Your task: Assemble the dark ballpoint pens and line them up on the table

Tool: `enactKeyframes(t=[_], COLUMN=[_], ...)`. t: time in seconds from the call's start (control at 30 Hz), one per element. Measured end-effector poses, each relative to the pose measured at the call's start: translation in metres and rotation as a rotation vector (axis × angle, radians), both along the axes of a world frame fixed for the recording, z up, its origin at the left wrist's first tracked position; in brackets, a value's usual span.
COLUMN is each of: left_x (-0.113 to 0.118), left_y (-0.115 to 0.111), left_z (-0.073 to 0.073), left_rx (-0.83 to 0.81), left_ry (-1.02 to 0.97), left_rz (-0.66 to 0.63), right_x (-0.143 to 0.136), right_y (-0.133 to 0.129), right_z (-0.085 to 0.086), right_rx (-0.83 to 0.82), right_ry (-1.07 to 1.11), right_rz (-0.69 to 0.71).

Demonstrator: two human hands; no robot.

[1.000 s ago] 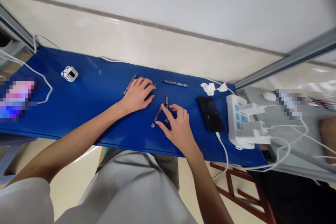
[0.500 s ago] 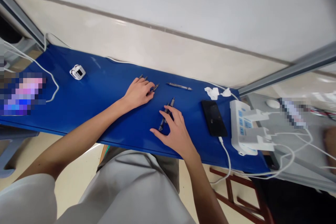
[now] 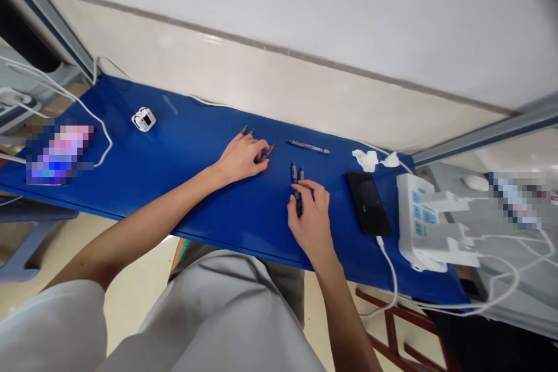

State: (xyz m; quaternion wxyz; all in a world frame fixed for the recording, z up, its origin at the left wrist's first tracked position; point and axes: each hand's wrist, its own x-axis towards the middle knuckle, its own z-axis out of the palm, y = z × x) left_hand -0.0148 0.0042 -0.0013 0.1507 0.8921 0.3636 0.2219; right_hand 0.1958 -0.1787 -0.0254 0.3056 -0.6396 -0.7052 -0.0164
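My left hand (image 3: 244, 157) rests on the blue table with its fingers bent over several pens. Two pen tips (image 3: 247, 131) poke out beyond its fingers, and another pen (image 3: 269, 151) shows by the thumb and index finger; the rest of them is hidden. My right hand (image 3: 313, 212) is closed around two dark pens (image 3: 294, 172), thumb on their left side and fingers on the right. Those pens lie side by side, far ends pointing to the wall. A single clear-barrelled pen (image 3: 309, 146) lies between and beyond both hands, touched by neither.
Right of my right hand lies a black phone (image 3: 368, 203) on a white cable, beside a white power strip (image 3: 410, 215) with plugged-in chargers. Crumpled tissues (image 3: 365, 160) lie near the wall. At the left are a white earbud case-like object (image 3: 143, 120) and a blurred-out phone-like screen (image 3: 61, 151).
My right hand's spread fingers have closed on the two pens, which have turned from slanted to nearly straight toward the wall. My left hand stays over its pens. The whole view has shifted slightly.
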Motion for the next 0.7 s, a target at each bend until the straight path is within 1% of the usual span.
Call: enactKeyframes(t=[0.17,0.23,0.3,0.37,0.4,0.5,0.57,0.63,0.7], left_x=[0.001,0.002,0.003,0.004,0.005,0.008,0.01,0.012,0.012], left_y=[-0.004,-0.004,-0.003,-0.001,0.0,0.002,0.002,0.001,0.001], left_z=[0.002,0.0,-0.003,-0.005,-0.005,-0.005,-0.005,-0.005,-0.006], left_rx=[0.054,0.062,0.028,-0.078,-0.144,-0.314,-0.396,-0.474,-0.512], left_ry=[0.032,0.015,-0.053,-0.207,-0.316,-0.682,-0.864,-0.964,-1.001], left_rz=[0.005,0.021,0.04,0.047,0.044,0.011,-0.02,-0.055,-0.076], right_x=[0.004,0.006,0.006,0.005,0.003,-0.007,-0.013,-0.019,-0.023], right_y=[0.007,0.015,0.029,0.048,0.058,0.089,0.106,0.118,0.124], right_z=[0.008,0.014,0.019,0.024,0.025,0.027,0.028,0.028,0.027], right_rx=[0.003,0.015,0.034,0.034,0.024,-0.008,-0.106,-0.215,-0.256], right_ry=[-0.025,-0.031,-0.001,0.115,0.213,0.597,0.765,0.844,0.902], right_rz=[-0.011,0.016,0.054,0.094,0.11,0.115,0.155,0.232,0.301])
